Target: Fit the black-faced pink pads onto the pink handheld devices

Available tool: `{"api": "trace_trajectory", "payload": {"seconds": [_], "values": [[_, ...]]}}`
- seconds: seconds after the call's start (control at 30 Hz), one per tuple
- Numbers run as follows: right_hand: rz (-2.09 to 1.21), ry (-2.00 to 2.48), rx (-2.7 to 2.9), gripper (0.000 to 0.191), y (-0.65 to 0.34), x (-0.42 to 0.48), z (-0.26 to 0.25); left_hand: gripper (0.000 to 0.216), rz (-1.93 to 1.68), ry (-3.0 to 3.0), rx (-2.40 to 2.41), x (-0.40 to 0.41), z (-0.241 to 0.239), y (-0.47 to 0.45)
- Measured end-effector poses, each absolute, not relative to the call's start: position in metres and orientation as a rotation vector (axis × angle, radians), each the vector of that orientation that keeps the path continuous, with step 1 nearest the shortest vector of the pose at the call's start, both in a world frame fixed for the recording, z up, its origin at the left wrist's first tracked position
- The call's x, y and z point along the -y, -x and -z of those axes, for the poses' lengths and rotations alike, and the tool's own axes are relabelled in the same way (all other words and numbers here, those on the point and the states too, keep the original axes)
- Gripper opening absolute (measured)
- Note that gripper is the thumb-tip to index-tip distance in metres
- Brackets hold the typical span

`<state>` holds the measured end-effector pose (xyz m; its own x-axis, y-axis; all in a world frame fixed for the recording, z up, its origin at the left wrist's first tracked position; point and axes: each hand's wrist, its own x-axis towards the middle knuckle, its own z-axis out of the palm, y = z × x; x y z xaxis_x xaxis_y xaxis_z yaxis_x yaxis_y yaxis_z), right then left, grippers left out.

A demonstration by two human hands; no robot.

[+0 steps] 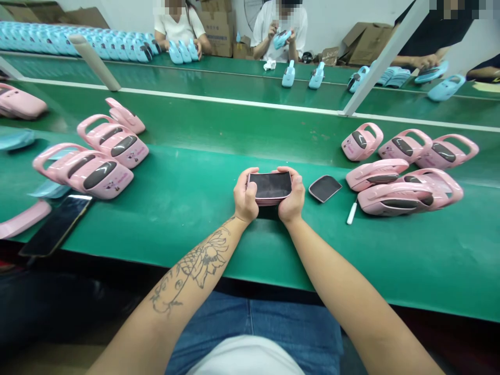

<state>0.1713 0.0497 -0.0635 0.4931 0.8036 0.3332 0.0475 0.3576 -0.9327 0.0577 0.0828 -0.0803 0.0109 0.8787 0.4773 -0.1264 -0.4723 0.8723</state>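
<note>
A pink device with a dark glossy panel rests on the green table in front of me. My left hand grips its left end, fingers curled round the edge. My right hand grips the right end the same way, thumb on top. Just to the right lies a loose dark panel, and beyond it a small white pen-like tool.
Several pink handled devices are piled at the right, and more pink devices at the left. A black phone lies near the left edge. Across the belt, other people handle blue devices. A white post slants over the belt.
</note>
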Motion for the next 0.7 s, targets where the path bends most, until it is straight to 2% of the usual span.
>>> {"api": "trace_trajectory", "payload": {"seconds": [0.3, 0.5, 0.7], "values": [[-0.675, 1.036, 0.795, 0.065, -0.1692, -0.0565, 0.0604, 0.055, -1.671, -1.532, -0.780, -0.0850, 0.0791, -0.0591], [-0.580, 1.115, 0.827, 0.050, -0.1700, -0.0510, 0.0577, 0.052, -1.704, -1.573, -0.862, -0.0855, 0.0778, -0.0592], [-0.608, 1.093, 0.788, 0.047, -0.1709, -0.0516, 0.0589, 0.050, -1.704, -1.563, -0.871, -0.0866, 0.0807, -0.0607]]}}
